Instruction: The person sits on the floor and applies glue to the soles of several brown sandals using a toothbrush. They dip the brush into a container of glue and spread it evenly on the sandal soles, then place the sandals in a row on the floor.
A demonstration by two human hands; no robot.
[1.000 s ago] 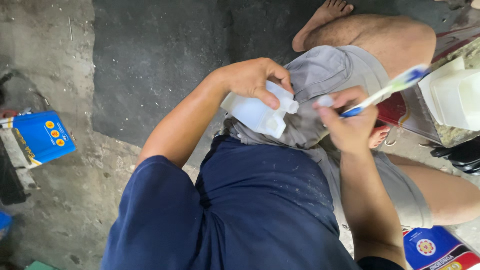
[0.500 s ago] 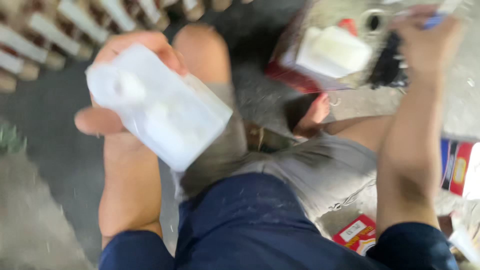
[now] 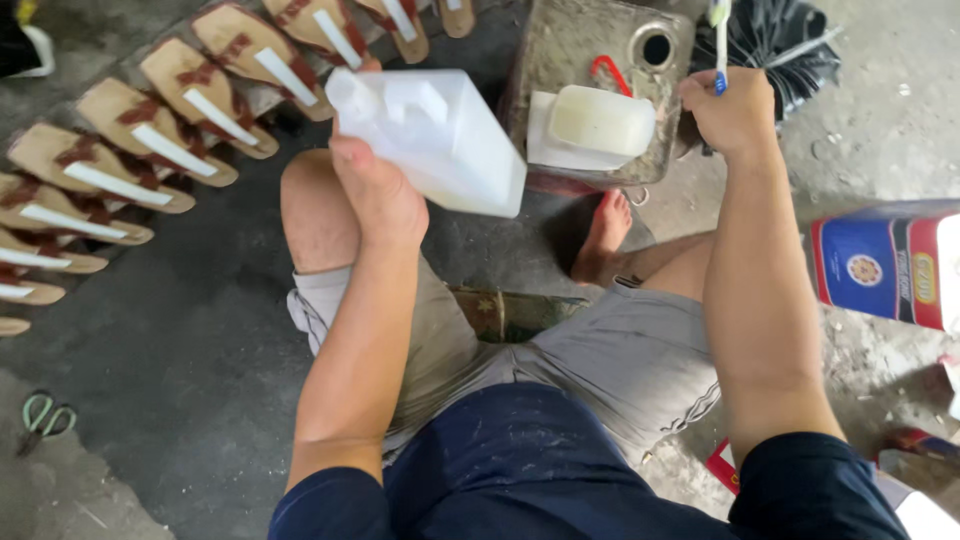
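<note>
We see the left hand (image 3: 375, 195) wrapped firmly around a translucent white plastic jug (image 3: 435, 135), rectangular and smooth-sided with a moulded handle, held tilted above the bare left knee. The right hand (image 3: 735, 110) is closed in a fist around a thin toothbrush-like brush with a white and blue handle (image 3: 721, 45), which stands upright out of the top of the fist. Between the two hands, just beyond the person's bare foot (image 3: 605, 235), sits a grimy square metal can (image 3: 560, 60) with a round opening and a red wire handle on its stained top. A small creamy white plastic tub (image 3: 590, 125), soft-cornered, rests on that can. To the left, on the dark rough concrete floor (image 3: 180, 350), we note a curved row of flat tan sandal soles (image 3: 150, 130) with brown straps and white strips. Green-handled scissors (image 3: 40, 420) lie near the lower left. A glossy blue and red cardboard box (image 3: 885, 265) stands at right.
</note>
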